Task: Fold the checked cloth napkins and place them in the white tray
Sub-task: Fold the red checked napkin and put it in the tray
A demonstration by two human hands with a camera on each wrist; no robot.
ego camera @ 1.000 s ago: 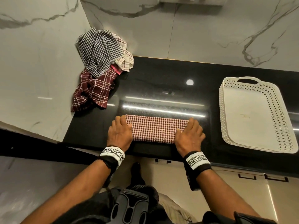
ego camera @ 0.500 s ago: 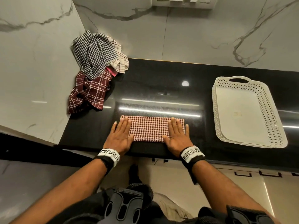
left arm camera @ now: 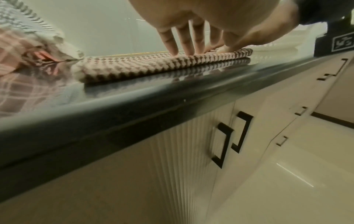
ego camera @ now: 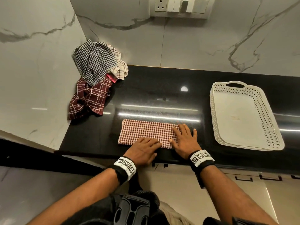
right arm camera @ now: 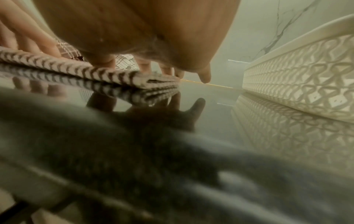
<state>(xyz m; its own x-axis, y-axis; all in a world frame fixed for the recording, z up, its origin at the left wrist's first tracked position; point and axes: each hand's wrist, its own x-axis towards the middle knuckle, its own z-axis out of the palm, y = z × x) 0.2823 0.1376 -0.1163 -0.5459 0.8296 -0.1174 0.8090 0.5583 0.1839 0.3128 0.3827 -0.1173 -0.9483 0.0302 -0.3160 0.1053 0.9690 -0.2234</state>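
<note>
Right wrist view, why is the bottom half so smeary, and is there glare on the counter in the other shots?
Right wrist view: the near black counter is out of focus; the white tray stays fairly sharp. Head view: bright light streaks glare off the counter beyond the folded napkin. Left wrist view: the napkin pile at left is blurred.

The counter (ego camera: 162, 88) is black polished stone, glossy enough to mirror lights and cloth. On it, the folded napkin (ego camera: 146, 132) is coarse woven cloth, matt, with a nubbly checked weave. The pile (ego camera: 97, 78) at the counter's back left corner is soft, crumpled woven cloth. The tray (ego camera: 243, 117) is white plastic, smooth-floored with perforated lattice walls. The walls (ego camera: 194, 46) are veined marble with a faint sheen.
</note>
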